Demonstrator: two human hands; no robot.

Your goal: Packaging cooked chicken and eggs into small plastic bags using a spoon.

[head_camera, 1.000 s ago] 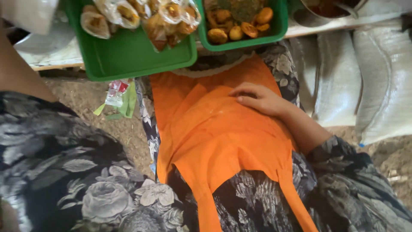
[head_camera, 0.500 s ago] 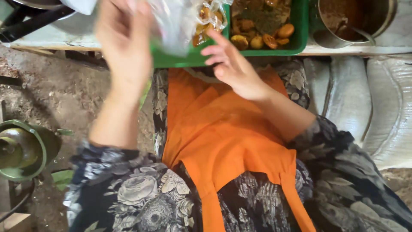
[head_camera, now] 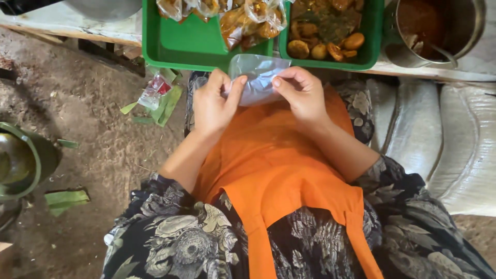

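Observation:
Both hands hold one clear plastic bag (head_camera: pixel 257 77) above my lap, just in front of the low table's edge. My left hand (head_camera: pixel 214 103) pinches the bag's left rim with thumb and fingers. My right hand (head_camera: pixel 302 93) pinches its right rim. The bag looks empty. Under the hands lies an orange apron (head_camera: pixel 274 160) over a dark flowered dress.
A green tray (head_camera: pixel 181 49) with several wrapped food packets sits on the table. Beside it, a second green tray (head_camera: pixel 369 57) holds fried pieces, and a metal pot (head_camera: pixel 465 31) of brown sauce with a spoon stands right. White sacks (head_camera: pixel 454 139) lie right; a green vessel (head_camera: pixel 23 160) left.
The hands came down from the trays and met over the lap, both now gripping the plastic bag. A second ago the right hand rested flat on the apron.

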